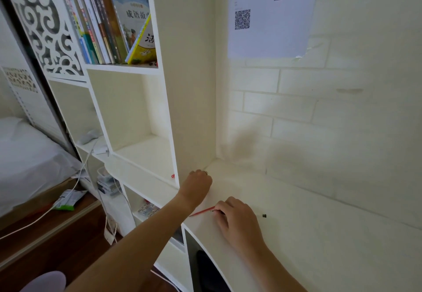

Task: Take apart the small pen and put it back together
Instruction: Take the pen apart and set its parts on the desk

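On the white desk [319, 246] my right hand [237, 221] pinches a thin red pen part [202, 211] that points left and lies low over the surface. A small black piece [264, 216] rests alone on the desk to the right of that hand. My left hand [198, 185] is curled into a fist against the bottom of the bookshelf's side panel, at the desk's far left corner; a bit of something shows at its knuckles, too small to name. A tiny red piece [172, 176] sits at the shelf edge just left of that fist.
A white bookshelf [182, 86] rises left of the desk, with books [109, 22] on its upper shelf. A paper with a QR code [269, 15] hangs on the brick-pattern wall. A bed [27, 154], cables and a wooden floor are at the far left.
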### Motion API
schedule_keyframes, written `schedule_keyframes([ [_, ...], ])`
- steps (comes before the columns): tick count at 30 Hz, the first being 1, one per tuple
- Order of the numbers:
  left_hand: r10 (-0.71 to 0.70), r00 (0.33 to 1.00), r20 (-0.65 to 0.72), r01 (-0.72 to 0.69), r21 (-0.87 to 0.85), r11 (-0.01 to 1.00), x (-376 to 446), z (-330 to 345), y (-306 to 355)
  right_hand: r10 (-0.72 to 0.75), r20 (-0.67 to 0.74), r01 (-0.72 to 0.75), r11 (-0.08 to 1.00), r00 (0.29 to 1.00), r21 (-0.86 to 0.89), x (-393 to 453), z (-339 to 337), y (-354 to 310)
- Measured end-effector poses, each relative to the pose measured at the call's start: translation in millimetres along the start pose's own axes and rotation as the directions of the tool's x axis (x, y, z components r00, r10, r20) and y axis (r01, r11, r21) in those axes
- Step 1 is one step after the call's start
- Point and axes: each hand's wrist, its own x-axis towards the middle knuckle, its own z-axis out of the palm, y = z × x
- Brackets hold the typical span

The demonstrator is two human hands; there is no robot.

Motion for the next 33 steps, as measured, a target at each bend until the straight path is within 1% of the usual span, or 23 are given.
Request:
schedule_keyframes([
  [4,-0.018,1.000,0.015,0.019,-0.071,0.997,4.5,5.9,-1.8,0.003,-0.004,-0.003,1.000,1.000,0.007,1.1,0.4,1.5],
  [9,-0.033,0.997,0.067,0.043,-0.147,0.988,3.1,5.9,-2.5,-0.001,-0.005,0.001,1.000,1.000,0.013,0.3,0.3,1.4],
  [12,-0.044,0.998,0.055,0.054,-0.203,0.978,0.5,6.5,-2.2,-0.005,-0.007,0.005,1.000,1.000,0.016,0.2,0.4,2.3],
  [14,-0.062,0.998,0.003,0.061,-0.264,0.963,-2.3,6.2,-1.1,-0.007,-0.001,0.007,1.000,1.000,0.022,0.3,0.0,4.2],
  [16,-0.083,0.992,-0.100,0.047,-0.321,0.946,-10.0,3.3,2.1,-0.008,0.008,0.008,1.000,1.000,0.027,0.5,0.0,6.4],
  [19,-0.086,0.959,-0.272,-0.018,-0.359,0.933,-33.1,-3.3,8.0,-0.013,0.027,0.012,0.999,1.000,0.045,0.8,2.1,9.7],
  [22,-0.031,0.929,-0.369,-0.107,-0.346,0.932,-63.5,-6.5,10.0,-0.024,0.023,0.023,0.998,0.999,0.065,2.2,4.4,10.3],
  [25,0.080,0.919,-0.386,-0.211,-0.310,0.927,-89.8,-5.2,10.2,-0.044,0.004,0.044,0.997,0.999,0.061,3.1,3.7,7.9],
  [27,0.108,0.921,-0.374,-0.229,-0.297,0.927,-98.4,-2.1,11.8,-0.065,-0.010,0.066,0.996,0.998,0.055,1.8,2.2,5.9],
  [30,0.076,0.922,-0.380,-0.200,-0.298,0.934,-99.8,2.9,13.9,-0.088,-0.015,0.089,0.995,0.996,0.047,-1.0,-0.7,3.4],
  [33,-0.004,0.925,-0.379,-0.118,-0.299,0.947,-100.5,6.0,8.5,-0.082,-0.030,0.083,0.996,0.996,0.042,-2.4,-3.0,3.2],
])
